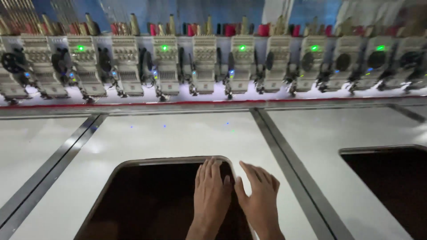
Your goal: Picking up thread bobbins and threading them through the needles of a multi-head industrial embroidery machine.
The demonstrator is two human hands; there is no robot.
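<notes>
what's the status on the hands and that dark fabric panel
Left hand flat on the dark fabric panel, fingers at its top right corner. Right hand open, on the frame edge beside it. Nothing held, nothing in the way.

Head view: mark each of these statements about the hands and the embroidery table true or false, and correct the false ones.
1. The left hand lies flat on the dark fabric. True.
2. The right hand grips a pair of scissors. False: it is open and holds nothing, resting at the frame edge.
3. Green lights glow on several machine heads. True.
4. Only one dark frame opening shows. False: a second opening lies to the right.
5. The two hands are far apart. False: they sit side by side.
</notes>
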